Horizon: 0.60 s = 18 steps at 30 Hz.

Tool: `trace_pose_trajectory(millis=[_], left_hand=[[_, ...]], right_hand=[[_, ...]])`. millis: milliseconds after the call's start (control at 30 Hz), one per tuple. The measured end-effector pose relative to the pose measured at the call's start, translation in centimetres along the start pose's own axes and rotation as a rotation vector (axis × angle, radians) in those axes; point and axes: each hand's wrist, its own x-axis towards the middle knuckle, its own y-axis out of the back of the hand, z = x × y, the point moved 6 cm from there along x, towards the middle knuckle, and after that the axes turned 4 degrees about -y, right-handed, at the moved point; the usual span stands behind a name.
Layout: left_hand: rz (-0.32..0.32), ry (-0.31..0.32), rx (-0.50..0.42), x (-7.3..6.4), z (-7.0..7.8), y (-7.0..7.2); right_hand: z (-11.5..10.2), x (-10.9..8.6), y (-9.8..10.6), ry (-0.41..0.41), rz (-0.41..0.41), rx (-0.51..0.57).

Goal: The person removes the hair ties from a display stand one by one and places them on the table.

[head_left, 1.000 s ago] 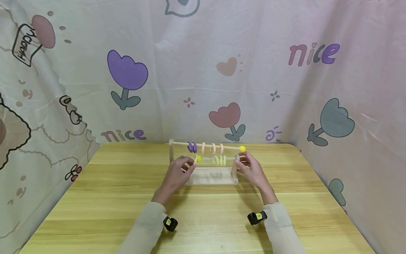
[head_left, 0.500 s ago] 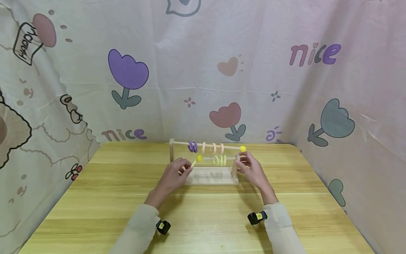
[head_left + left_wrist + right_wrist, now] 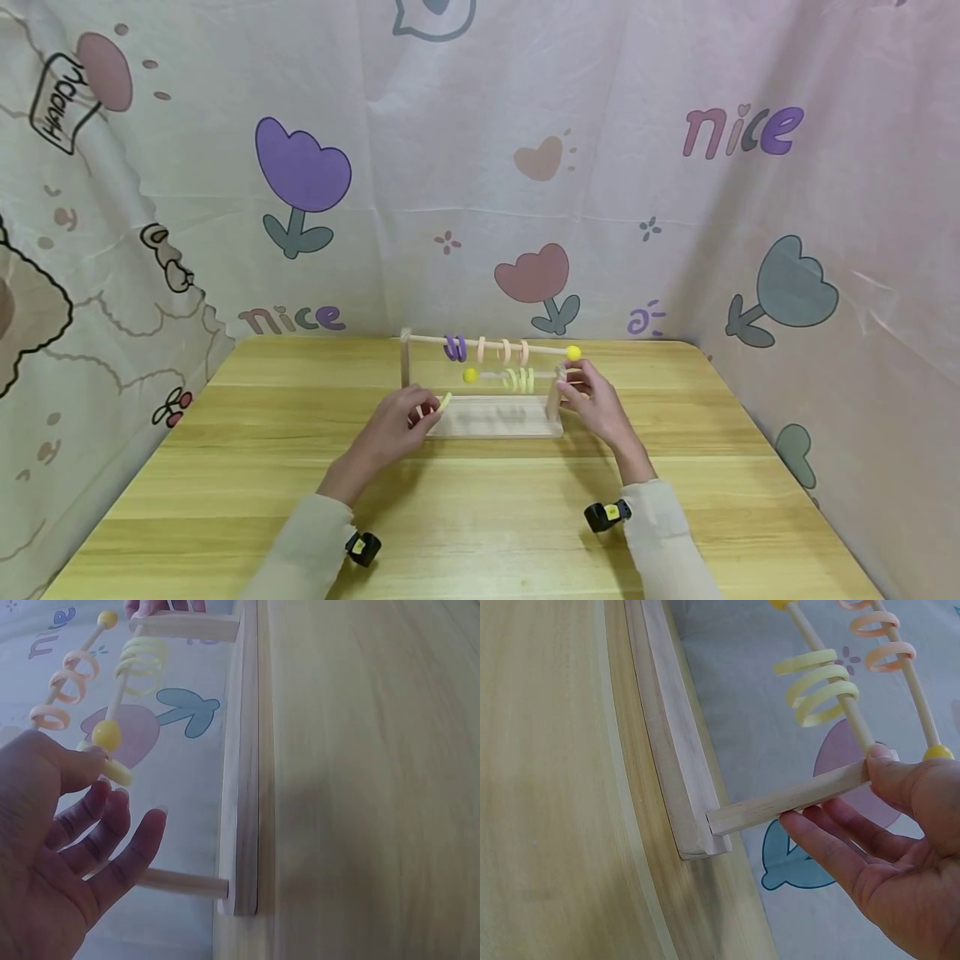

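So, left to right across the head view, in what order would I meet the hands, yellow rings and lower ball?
Left hand, the yellow ring it pinches, lower yellow ball, pale yellow rings on that ball's stick, right hand.

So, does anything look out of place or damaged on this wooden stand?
Just one thing: a pale yellow ring is off the lower rod, pinched in the left hand, while its matching rings hang on that rod. I see no damage.
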Motion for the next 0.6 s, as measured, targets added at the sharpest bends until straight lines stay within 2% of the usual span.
trace_pose_trajectory(millis=[600], left_hand=[[-0.044,0.019,0.011,-2.0,-1.0,0.9]], right_hand=[[0.2,0.0,0.0,-0.014,-0.002,0.015]])
